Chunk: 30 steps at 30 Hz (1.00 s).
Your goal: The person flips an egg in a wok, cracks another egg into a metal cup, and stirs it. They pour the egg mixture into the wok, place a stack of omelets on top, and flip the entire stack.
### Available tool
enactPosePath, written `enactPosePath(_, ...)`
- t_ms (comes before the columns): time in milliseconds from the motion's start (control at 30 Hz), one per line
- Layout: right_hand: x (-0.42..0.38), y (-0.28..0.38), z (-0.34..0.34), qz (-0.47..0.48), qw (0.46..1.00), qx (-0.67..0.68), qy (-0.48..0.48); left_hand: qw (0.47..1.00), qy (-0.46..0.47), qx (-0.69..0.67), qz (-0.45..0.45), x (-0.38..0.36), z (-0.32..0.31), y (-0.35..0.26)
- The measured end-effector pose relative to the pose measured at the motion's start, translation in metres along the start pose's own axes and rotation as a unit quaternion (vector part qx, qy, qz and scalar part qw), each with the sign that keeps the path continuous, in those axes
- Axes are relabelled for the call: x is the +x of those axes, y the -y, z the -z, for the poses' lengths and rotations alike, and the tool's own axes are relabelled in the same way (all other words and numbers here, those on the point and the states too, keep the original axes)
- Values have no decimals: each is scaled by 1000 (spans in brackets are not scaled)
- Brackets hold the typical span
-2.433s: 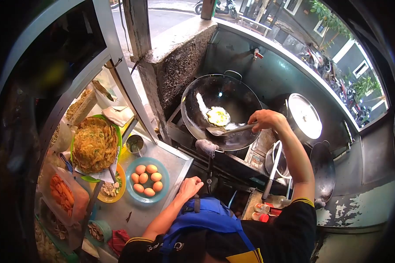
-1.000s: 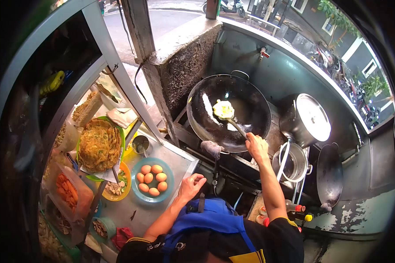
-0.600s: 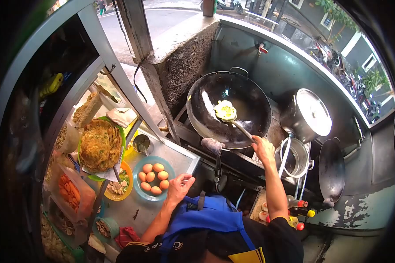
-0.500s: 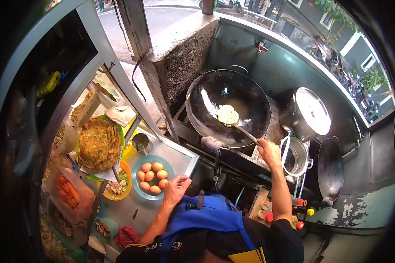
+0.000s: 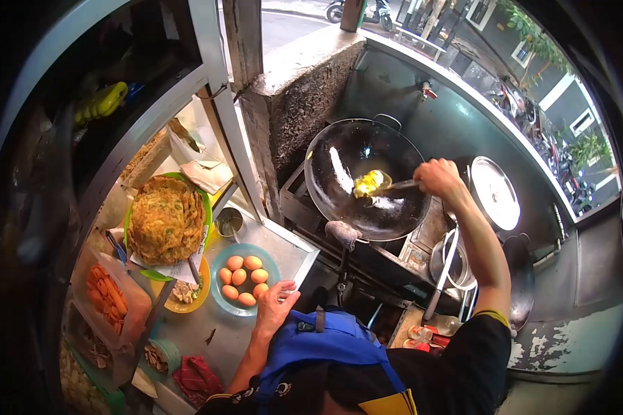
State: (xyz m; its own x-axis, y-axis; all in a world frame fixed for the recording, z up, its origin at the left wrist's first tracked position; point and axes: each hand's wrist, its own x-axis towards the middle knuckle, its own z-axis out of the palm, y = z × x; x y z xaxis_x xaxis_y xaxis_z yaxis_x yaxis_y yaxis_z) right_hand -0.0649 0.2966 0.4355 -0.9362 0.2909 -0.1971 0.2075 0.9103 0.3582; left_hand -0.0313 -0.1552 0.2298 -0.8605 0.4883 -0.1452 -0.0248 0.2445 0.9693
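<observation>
A large black wok (image 5: 332,197) sits on the stove, with yellow-and-white egg (image 5: 369,183) near its middle. My right hand (image 5: 437,178) is closed round the handle of a metal spatula (image 5: 400,185) at the wok's right rim, and the spatula's head is against the egg. My left hand (image 5: 277,304) hovers beside a blue-green plate (image 5: 219,297) of several brown eggs (image 5: 239,277). Its fingers are bent and thumb and fingertips are close together; whether they hold anything is too small to tell.
A green plate of fried cakes (image 5: 166,220) and an orange bowl (image 5: 202,294) stand left. Right of the wok are a lidded pot (image 5: 494,194), a smaller pot (image 5: 439,266) with a ladle, and sauce bottles (image 5: 419,333). A knotted cloth (image 5: 342,232) covers the wok's near handle.
My right hand has risen up and right with the spatula, now more level. The egg looks yellower and more bunched. The view has shifted slightly; my left hand stays by the eggs.
</observation>
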Motion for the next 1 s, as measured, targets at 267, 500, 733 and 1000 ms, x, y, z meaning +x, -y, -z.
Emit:
enactPosePath(267,18,17,31,-21,997,75,-21,993,100,54,-32,-8,-5,-3)
enactPosePath(500,-1,5,-120,-78,663,744,41,990,108,82,-32,-7,3,-4)
enactPosePath(733,-58,54,-213,-151,343,920,111,990,110,87,-3,-8,15,-13)
enactPosePath(1000,-114,142,-160,-85,899,357,-238,991,103,79,22,-17,16,-17)
